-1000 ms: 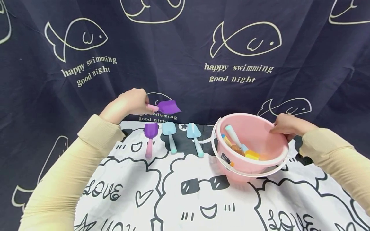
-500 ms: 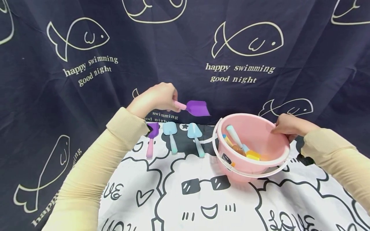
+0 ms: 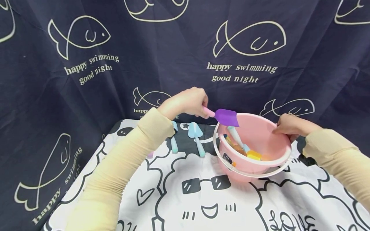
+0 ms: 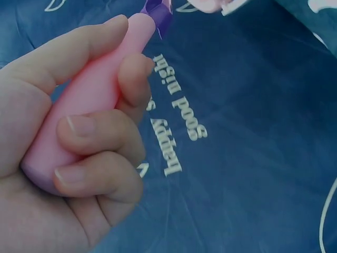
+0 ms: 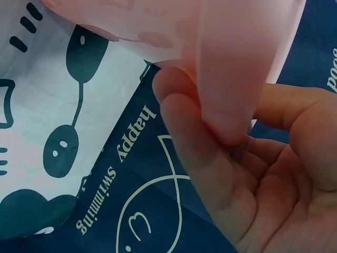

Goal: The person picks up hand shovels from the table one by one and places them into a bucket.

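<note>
My left hand (image 3: 192, 102) grips the pink handle (image 4: 79, 108) of a toy shovel with a purple blade (image 3: 226, 117). Its fingers curl round the handle in the left wrist view. The blade overlaps the left rim of a pink bucket (image 3: 268, 126) in the head view. At the bucket's right side, my right hand (image 3: 295, 126) pinches the rim, with thumb and fingers on either side of the wall (image 5: 231, 68). Inside the bucket lie a tool with a pale teal handle (image 3: 235, 136), a yellow piece (image 3: 253, 155) and a brown piece (image 3: 239, 149).
Left of the bucket, a light blue trowel (image 3: 195, 131) and a second light blue tool (image 3: 173, 144) lie on the patterned white cloth (image 3: 185, 199). Another pink handle (image 3: 150, 155) peeks out beside my left sleeve. A dark blue fish-print curtain (image 3: 173, 57) hangs behind.
My left hand has carried the purple shovel rightward from above the laid-out tools to the bucket's left rim, dipping slightly at the end. My right hand has kept its hold on the bucket.
</note>
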`<state>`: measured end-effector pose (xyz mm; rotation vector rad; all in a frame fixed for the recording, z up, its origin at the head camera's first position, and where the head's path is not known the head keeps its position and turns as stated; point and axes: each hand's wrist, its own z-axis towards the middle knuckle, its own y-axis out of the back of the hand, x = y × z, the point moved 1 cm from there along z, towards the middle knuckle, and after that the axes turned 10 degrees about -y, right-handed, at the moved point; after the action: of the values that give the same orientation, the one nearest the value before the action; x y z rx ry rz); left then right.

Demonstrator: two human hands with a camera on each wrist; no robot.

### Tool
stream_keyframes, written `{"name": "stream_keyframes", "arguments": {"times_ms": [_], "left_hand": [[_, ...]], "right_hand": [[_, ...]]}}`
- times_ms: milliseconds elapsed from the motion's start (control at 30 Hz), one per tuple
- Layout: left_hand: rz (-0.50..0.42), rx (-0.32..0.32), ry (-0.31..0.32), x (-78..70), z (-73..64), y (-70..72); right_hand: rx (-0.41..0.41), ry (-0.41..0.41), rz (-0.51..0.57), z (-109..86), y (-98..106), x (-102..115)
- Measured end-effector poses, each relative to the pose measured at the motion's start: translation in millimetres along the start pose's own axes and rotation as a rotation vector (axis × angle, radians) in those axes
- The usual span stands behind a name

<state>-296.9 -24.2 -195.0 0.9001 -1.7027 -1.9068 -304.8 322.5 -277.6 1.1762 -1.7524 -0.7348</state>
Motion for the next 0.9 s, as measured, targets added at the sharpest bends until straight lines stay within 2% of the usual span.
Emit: {"name": "stream_keyframes", "arguments": {"times_ms": [367,667,900], "left_hand": [[0.054,0.003,-0.055,-23.6,34.2,-25.5],[0.071,0.051,-0.054,-39.0,59.2,-46.7],[0.112,0.108,-0.095,-53.1,70.9,-64.9]], "right_hand": [[-0.022,0.014,-0.022,1.5,-2,0],[-0.009,0.009,-0.023,1.6,0,0],[-0.018,0.008,-0.016,0.6,0,0]]}}
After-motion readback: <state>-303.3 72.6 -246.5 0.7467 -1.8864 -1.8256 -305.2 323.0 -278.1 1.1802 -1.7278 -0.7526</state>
